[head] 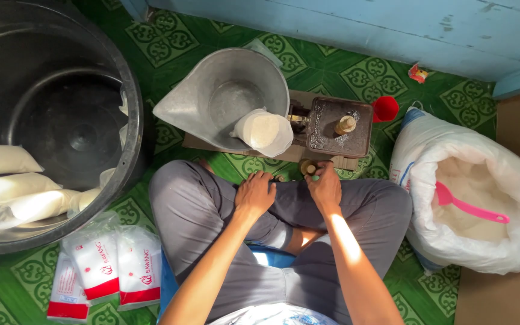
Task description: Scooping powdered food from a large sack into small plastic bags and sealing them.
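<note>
A home-based packing spot for dry goods is indicated. Work is done seated on a green patterned floor point(368, 75) beside a blue painted wall point(356, 27). A balance scale point(338, 127) with a metal pan point(227, 96), an open sack of white grain point(476, 192) with a pink scoop point(467, 204), a stack of empty printed bags point(106, 271) and a black tub point(49, 120) of filled bags are noted.

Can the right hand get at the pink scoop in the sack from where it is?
Probably yes: the right hand is free, the sack stands open beside the right knee, and nothing covers the pink scoop.
</note>
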